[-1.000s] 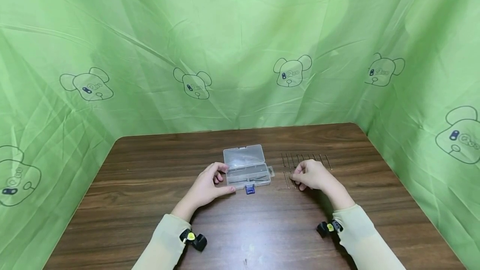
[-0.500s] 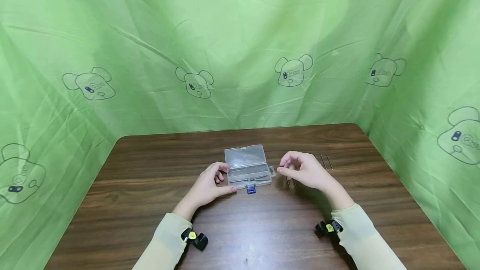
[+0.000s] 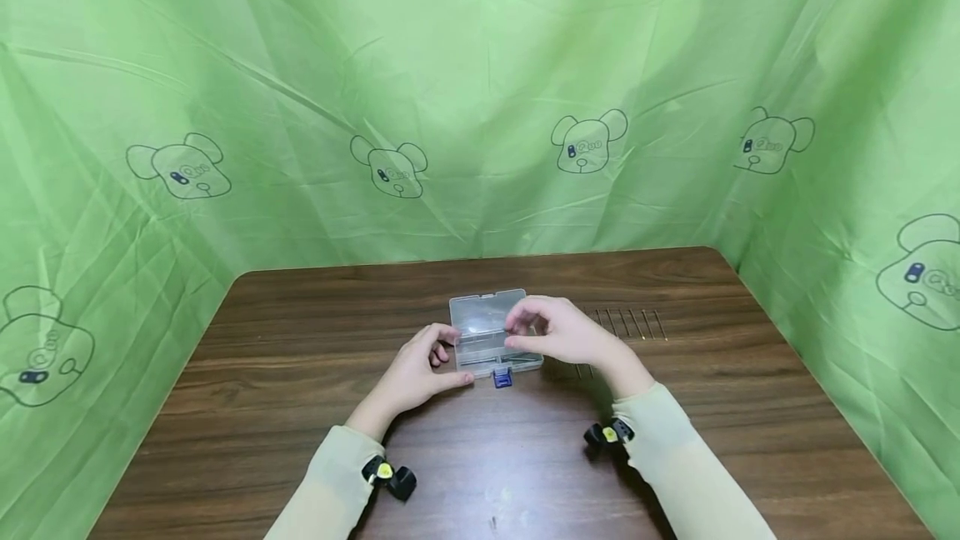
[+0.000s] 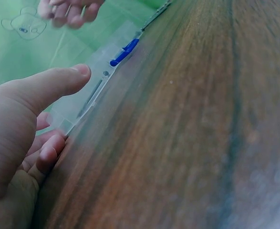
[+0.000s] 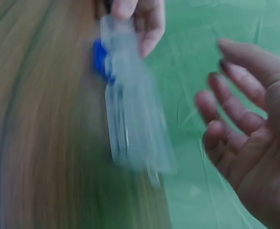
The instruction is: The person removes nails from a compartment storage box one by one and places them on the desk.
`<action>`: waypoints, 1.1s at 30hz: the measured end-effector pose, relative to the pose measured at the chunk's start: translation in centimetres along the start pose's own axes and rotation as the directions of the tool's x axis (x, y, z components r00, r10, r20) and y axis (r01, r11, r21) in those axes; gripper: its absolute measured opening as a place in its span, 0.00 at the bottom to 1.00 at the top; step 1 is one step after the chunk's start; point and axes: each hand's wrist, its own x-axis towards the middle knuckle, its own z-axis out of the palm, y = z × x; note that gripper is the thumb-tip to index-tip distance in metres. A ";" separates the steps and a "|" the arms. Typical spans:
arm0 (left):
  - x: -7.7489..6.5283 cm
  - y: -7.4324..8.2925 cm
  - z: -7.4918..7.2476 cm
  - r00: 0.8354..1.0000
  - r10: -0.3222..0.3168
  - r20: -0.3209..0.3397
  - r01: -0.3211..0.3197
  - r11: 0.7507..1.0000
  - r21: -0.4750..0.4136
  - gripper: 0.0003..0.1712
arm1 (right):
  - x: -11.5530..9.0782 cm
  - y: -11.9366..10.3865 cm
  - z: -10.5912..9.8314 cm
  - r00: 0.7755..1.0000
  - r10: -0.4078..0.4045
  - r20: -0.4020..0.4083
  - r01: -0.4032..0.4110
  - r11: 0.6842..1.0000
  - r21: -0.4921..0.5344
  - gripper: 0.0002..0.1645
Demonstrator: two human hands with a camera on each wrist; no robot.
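Note:
A clear plastic storage box [image 3: 477, 312] lies on the table with its lid folded back and a blue latch [image 3: 502, 377] at its front. Thin metal rods [image 4: 90, 98] show through its front compartment. My left hand [image 3: 405, 377] holds the box's left end, thumb at the front corner and fingers curled at the side. Over the right part of the box hovers my right hand [image 3: 566, 336], thumb and fingers apart. Its loosely bent fingers [image 5: 233, 102] show nothing between them in the blurred right wrist view.
Several thin nail-like rods [image 3: 633, 324] lie in a row on the wooden table [image 3: 420, 473], right of the box. Two more rods [image 3: 578, 371] lie in front of that row, partly hidden by the right hand. A green curtain [image 3: 480, 107] surrounds the table.
My right hand has left the front row of rods and moved left over the box. Two rods still lie there. My left hand has stayed at the box.

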 end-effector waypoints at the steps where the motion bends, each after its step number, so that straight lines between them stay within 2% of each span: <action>1: 0.0 0.0 0.0 1.000 0.002 0.001 -0.002 1.000 0.000 0.40 | 0.6 -0.1 0.4 1.000 -0.009 0.016 0.009 1.000 -0.011 0.12; 5: 0.0 0.0 0.0 1.000 0.008 0.007 -0.008 1.000 -0.005 0.39 | 2.3 -0.2 1.9 0.997 -0.052 0.054 0.054 0.998 -0.042 0.11; 10: 0.0 0.1 0.0 1.000 0.010 0.007 -0.010 1.000 -0.010 0.39 | 3.2 0.0 3.4 0.996 -0.052 0.074 0.055 0.997 -0.048 0.09; 15: 0.0 0.0 0.0 1.000 0.007 0.011 -0.007 1.000 -0.007 0.39 | 3.2 0.4 4.2 0.995 -0.039 0.094 0.045 0.997 -0.061 0.07; 20: 0.0 -0.3 -0.1 1.000 0.002 0.006 -0.002 1.000 -0.003 0.39 | 3.2 0.8 4.7 0.992 -0.056 0.117 0.072 0.988 -0.135 0.03; 25: 0.0 -0.5 -0.1 1.000 0.008 0.002 -0.008 1.000 -0.003 0.39 | 3.3 1.0 5.4 0.987 -0.074 0.142 0.100 0.977 -0.187 0.03; 33: 0.2 -0.6 0.0 1.000 0.029 -0.004 -0.029 1.000 -0.007 0.39 | 3.4 0.5 5.9 0.989 -0.063 0.136 0.096 0.964 -0.248 0.04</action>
